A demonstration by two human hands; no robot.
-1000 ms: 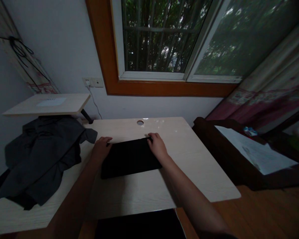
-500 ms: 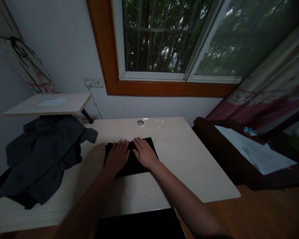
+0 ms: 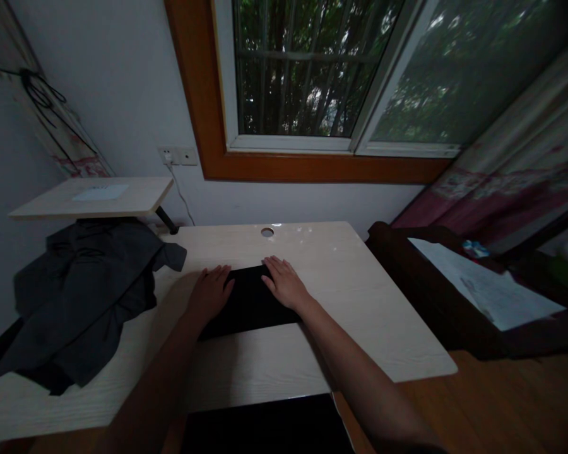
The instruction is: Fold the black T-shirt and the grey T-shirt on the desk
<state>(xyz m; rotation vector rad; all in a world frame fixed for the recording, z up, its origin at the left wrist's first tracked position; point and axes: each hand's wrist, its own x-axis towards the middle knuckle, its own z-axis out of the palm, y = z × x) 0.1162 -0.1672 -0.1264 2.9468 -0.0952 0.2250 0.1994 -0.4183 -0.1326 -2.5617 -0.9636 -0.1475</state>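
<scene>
A black cloth (image 3: pixel 250 304) lies flat on the desk (image 3: pixel 360 315). The left hand (image 3: pixel 211 291) rests, fingers apart, on its ten o'clock corner; the right hand (image 3: pixel 284 285) lies palm down at its two o'clock corner. From the cloth, a heap of dark grey clothes (image 3: pixel 85 296) sits at nine o'clock, partly under a shelf (image 3: pixel 146 197) at ten, a socket (image 3: pixel 177 156) at eleven, a hole (image 3: pixel 267 232) and window (image 3: pixel 307 75) near twelve, and a pale sheet (image 3: pixel 483 284) at three.
</scene>
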